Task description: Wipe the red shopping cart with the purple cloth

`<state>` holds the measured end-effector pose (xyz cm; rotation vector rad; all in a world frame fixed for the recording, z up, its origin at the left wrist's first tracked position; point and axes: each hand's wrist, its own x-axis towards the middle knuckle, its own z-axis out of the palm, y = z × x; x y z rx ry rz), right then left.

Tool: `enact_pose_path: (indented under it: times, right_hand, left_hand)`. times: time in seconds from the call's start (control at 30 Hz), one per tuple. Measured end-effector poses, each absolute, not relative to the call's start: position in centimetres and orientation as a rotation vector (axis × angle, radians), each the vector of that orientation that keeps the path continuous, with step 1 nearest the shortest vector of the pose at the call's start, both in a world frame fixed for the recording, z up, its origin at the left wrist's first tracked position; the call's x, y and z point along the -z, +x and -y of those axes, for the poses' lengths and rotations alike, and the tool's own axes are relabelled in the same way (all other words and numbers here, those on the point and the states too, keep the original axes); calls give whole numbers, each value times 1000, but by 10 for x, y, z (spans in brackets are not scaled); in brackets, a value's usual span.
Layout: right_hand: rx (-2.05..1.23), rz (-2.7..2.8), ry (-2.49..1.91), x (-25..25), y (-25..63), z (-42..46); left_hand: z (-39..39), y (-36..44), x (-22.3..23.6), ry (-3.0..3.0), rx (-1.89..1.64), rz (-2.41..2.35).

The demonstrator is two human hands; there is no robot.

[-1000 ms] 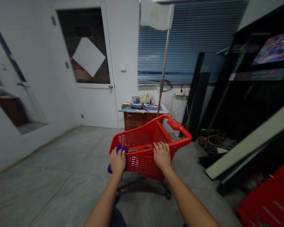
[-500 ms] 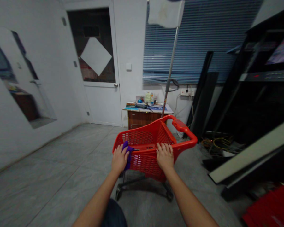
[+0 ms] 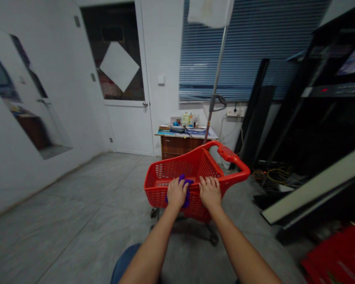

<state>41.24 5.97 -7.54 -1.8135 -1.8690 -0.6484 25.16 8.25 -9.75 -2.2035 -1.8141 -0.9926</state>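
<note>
A red plastic shopping cart (image 3: 154,195) stands on the floor in front of me, its handle (image 3: 233,157) toward the right and a pole rising from its far side. My left hand (image 3: 176,193) is closed around a purple cloth (image 3: 185,199), pressing it over the near rim. The cloth hangs partly down the cart's outer side. Close beside it, my right hand (image 3: 210,192) grips the same rim near the handle end, fingers curled over the edge and thumb outside.
Behind the cart is a small wooden cabinet (image 3: 177,146) with bottles and papers on top. A white door (image 3: 127,126) is at the back left. On the right stand dark panels, a long pale board (image 3: 313,189), loose cables (image 3: 276,175) and a red object (image 3: 337,252).
My left hand has slid the purple cloth along the near rim to the right, closer to my right hand. The right hand keeps its hold on the rim.
</note>
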Motion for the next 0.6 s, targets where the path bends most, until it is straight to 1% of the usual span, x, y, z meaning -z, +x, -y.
enact_pose_path:
  times: [0.07, 0.17, 0.27, 0.37, 0.5, 0.6]
  right_hand:
    - [649, 1864, -1809, 78, 412, -58]
    - [645, 1841, -1812, 81, 408, -56]
    - [630, 1825, -1810, 80, 401, -54]
    - [607, 1818, -1808, 76, 392, -50]
    - [574, 1841, -1808, 71, 386, -44]
    - [586, 1925, -1756, 65, 402, -39]
  left_hand:
    - [-87, 216, 105, -2218, 982, 1757]
    - [-94, 155, 118, -2117, 958, 1831]
    - [-98, 128, 121, -1971, 953, 1992]
    - [-94, 158, 116, -1909, 1011, 2032]
    - [-81, 237, 107, -2138, 1144, 1854]
    - [-75, 261, 104, -2221, 1155, 1748]
